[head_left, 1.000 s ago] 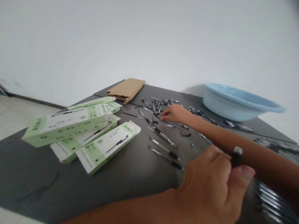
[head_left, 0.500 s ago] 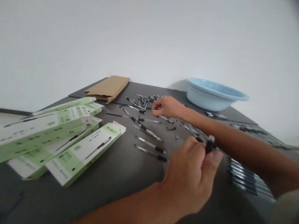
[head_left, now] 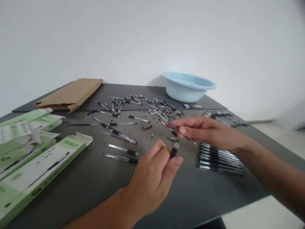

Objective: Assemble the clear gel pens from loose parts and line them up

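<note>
My left hand [head_left: 152,176] is closed around a pen barrel [head_left: 174,149] with a black grip; its clear open end points up past my thumb and the rest is hidden in the fist. Just right of it and a little farther off, my right hand [head_left: 202,130] pinches a thin black pen refill [head_left: 182,133], whose metal tip slants down to the right. Pen parts [head_left: 164,108] lie scattered behind both hands. Two loose pen barrels [head_left: 120,148] rest on the table left of my left hand. Below my right wrist lies a row of pens [head_left: 220,159] side by side.
Green and white pen boxes [head_left: 45,168] are stacked along the left side. A brown paper envelope [head_left: 71,93] lies at the back left. Against the wall stands a light blue basin [head_left: 188,87]. More pens [head_left: 224,117] lie in a row at the right edge of the dark table [head_left: 100,197].
My right hand has drawn back from the pile toward my left hand and now holds a refill. The view has turned to the right; my left hand still grips the barrel.
</note>
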`<state>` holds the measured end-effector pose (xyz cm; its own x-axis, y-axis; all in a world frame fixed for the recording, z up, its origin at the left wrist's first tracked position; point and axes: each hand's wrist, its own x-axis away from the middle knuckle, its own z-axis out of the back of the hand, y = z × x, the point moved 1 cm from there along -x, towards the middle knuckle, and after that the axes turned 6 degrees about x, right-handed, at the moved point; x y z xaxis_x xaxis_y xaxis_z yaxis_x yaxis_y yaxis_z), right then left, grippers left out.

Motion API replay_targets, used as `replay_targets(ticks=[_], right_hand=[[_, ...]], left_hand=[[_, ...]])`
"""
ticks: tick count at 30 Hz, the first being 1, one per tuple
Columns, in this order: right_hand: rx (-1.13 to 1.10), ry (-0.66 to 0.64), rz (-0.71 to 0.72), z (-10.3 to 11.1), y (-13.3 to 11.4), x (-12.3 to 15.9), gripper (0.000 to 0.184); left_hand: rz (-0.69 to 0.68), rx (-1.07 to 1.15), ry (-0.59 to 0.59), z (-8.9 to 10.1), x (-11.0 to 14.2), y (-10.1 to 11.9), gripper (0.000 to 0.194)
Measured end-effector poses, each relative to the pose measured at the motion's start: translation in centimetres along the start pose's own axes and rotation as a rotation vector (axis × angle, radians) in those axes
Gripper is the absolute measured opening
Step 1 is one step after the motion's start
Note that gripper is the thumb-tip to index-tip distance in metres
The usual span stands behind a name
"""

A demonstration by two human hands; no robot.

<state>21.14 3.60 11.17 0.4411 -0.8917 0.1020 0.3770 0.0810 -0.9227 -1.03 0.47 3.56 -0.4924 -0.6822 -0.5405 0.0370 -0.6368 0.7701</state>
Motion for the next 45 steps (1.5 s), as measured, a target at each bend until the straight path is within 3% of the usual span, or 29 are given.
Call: replay_targets(ticks=[4, 9, 13, 17, 21, 23, 26, 31, 45], right_hand=[[-0.281, -0.028, 0.035, -0.3, 1.2, 1.0, 0.043], [-0.58, -0.016, 0.018, 0.7, 3.1, 0.9, 0.01], [-0.667, -0.014, 0.05, 1.9, 3.9, 0.9, 0.019], [-0.589, 0.063, 0.199, 2.7, 3.7, 1.4, 0.029], [-0.45, 0.213, 0.367, 2.4, 2.6, 2.4, 0.014], [-0.387, 0.297, 0.398, 1.7, 1.9, 3.0, 0.019], [-0.322, 0.353, 0.405, 0.3, 1.2, 3.8, 0.023], [-0.313, 0.312, 0.383, -1.5, 1.2, 4.2, 0.024], [-0.13, 0.402, 0.341, -1.5, 1.2, 4.2, 0.028]], left_hand=[[0.03, -0.061, -0.046, 0.0, -0.1, -0.4, 0.026], [0.077, -0.102, -0.026, 0.1, -0.1, -0.7, 0.03], [0.098, -0.113, -0.079, -0.2, -0.1, -0.5, 0.029], [0.073, -0.128, -0.151, -0.4, 0.1, -0.3, 0.025], [0.048, -0.152, -0.186, -0.4, 0.1, -0.2, 0.019], [0.042, -0.153, -0.199, -0.4, 0.2, -0.1, 0.017], [0.047, -0.137, -0.22, -0.4, 0.2, 0.0, 0.014], [0.06, -0.141, -0.239, -0.5, 0.1, 0.1, 0.015], [0.05, -0.196, -0.274, -0.5, -0.2, 0.4, 0.02]])
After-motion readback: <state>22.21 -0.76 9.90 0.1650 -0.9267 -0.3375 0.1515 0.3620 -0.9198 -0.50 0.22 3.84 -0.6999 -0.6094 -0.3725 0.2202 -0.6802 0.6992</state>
